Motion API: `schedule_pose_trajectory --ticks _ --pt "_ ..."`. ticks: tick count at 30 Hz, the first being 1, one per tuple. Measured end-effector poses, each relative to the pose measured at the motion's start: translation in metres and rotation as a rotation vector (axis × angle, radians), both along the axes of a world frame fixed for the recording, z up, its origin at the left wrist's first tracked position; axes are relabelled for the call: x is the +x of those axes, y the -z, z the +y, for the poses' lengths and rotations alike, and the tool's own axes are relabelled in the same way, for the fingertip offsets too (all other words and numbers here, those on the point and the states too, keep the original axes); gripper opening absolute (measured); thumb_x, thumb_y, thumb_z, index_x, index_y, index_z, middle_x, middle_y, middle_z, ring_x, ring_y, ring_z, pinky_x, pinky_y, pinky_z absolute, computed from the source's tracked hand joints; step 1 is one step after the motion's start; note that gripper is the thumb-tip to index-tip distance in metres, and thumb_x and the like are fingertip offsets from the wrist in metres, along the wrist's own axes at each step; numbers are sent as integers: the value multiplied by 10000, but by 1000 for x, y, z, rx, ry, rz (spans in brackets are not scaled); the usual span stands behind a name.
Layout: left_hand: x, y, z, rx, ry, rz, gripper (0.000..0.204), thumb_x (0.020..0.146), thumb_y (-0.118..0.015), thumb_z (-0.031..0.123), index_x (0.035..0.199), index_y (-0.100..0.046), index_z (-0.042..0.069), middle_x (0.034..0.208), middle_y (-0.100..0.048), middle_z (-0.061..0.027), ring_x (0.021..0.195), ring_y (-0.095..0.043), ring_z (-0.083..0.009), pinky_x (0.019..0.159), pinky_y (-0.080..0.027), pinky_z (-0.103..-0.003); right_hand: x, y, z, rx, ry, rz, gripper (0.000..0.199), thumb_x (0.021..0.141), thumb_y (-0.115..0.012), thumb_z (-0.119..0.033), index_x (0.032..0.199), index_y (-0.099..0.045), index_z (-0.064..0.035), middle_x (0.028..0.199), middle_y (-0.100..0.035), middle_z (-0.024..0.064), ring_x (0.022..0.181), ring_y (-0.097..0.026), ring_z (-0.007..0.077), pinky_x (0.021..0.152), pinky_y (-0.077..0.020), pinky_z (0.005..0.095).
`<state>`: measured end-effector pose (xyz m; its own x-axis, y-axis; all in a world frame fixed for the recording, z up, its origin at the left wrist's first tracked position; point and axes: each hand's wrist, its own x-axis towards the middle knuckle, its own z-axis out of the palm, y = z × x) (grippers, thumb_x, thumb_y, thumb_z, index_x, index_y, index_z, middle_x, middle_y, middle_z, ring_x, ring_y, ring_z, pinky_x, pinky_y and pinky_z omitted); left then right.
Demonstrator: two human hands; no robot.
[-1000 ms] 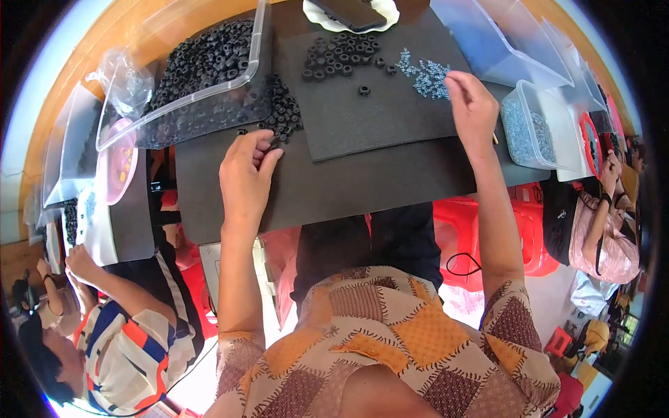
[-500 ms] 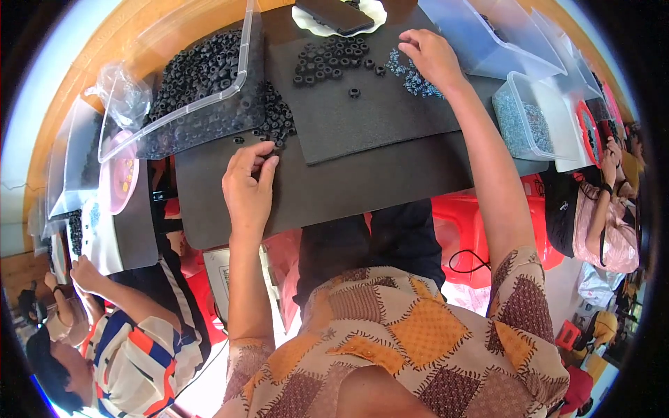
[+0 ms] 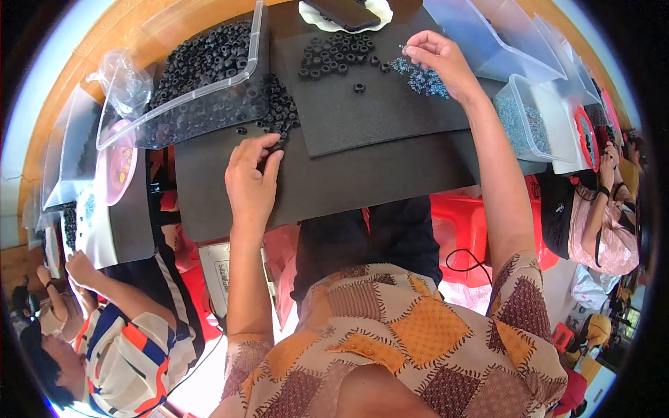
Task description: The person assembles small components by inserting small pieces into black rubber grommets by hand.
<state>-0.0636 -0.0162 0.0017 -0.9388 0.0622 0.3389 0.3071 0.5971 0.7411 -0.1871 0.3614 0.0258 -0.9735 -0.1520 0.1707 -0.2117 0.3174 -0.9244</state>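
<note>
My right hand (image 3: 442,64) pinches a small pale bead (image 3: 404,50) between thumb and fingertips, just above a scattered pile of small blue connector-like pieces (image 3: 426,82). On the left, my left hand (image 3: 251,177) hovers at the near edge of a pile of black ring-shaped pieces (image 3: 280,108). Its thumb and forefinger are curved, with a gap between them, and I make out nothing held there. More black rings (image 3: 334,52) lie grouped on the dark foam mat (image 3: 376,125). One single black ring (image 3: 359,88) sits apart, nearer to me.
A clear bin (image 3: 202,115) full of black rings stands at the left. At the right are a tub (image 3: 519,118) of blue pieces and a larger clear bin (image 3: 488,42). A dark phone-like slab lies on a white dish (image 3: 380,17). People work on both sides.
My right hand has drawn its fingertips together and holds a small piece over the blue pile. The left hand has barely moved beside the rings. The view has shifted slightly.
</note>
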Motion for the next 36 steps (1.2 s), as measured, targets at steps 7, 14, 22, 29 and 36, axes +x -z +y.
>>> schedule_pose_trajectory --ticks 7,14,22,29,36 --pt "2 -6 9 19 -13 150 251 820 -731 26 1067 -707 56 1020 -693 -106 942 -654 -269 851 -523 -358 40 -8 -26 -100 -52 -25 178 904 -711 -141 1045 -682 -36 959 -696 -4 886 -612 60 826 -489 235" --pt "-9 -38 74 263 257 -18 254 842 -747 72 1091 -708 34 1018 -707 -105 847 -662 -173 767 -532 -301 87 -6 -74 -146 -184 -33 117 906 -711 -111 990 -694 -31 917 -690 -14 815 -608 48 739 -492 221" --pt "-19 -24 88 355 329 -336 146 877 -731 94 995 -712 10 920 -709 -47 787 -621 -82 710 -514 -268 108 -3 -86 20 -113 89 101 870 -735 -85 952 -705 -34 800 -657 -30 717 -563 43 665 -474 228" --pt "-15 -15 96 234 323 222 88 827 -704 -27 911 -694 -1 840 -692 -112 717 -661 -204 651 -512 -294 108 2 -86 -241 -219 -162 117 925 -681 -147 959 -656 -38 855 -636 -17 754 -562 61 700 -467 226" --pt "-19 -12 93 605 263 -233 90 887 -697 16 974 -687 -1 873 -709 -46 783 -660 -115 721 -523 -259 103 -7 -99 -240 -198 -177 143 933 -672 -157 1006 -640 -38 889 -647 -9 800 -593 72 739 -491 239"
